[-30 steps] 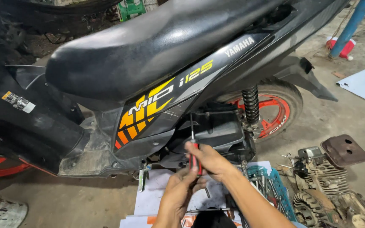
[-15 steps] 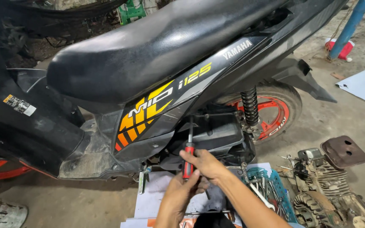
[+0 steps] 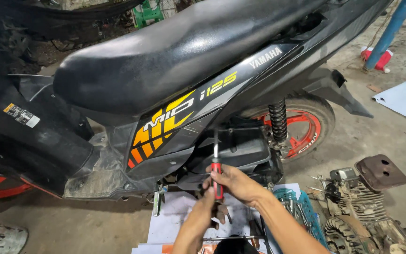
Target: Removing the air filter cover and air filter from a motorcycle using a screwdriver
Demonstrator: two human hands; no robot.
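Red-handled screwdriver (image 3: 217, 176) sits upright in your right hand (image 3: 233, 182), gripped firmly, its tip up against the black scooter (image 3: 175, 84) just below the seat panel; your left hand (image 3: 206, 203) pinches the handle's base.

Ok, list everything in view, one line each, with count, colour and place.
scooter: one, black with yellow and orange stripes, across the middle
rear wheel: one, black tyre on an orange rim, right of centre
shock spring: one, black, in front of the rear wheel
engine parts: a heap, grey and rusty brown, on the floor at lower right
basket: one, blue, holding tools, lower middle
papers: several, white, on the floor under the hands
pole: one, blue, top right
screwdriver: one, red handle, tip up against the scooter
left hand: one, at the screwdriver handle
right hand: one, wrapped around the screwdriver handle
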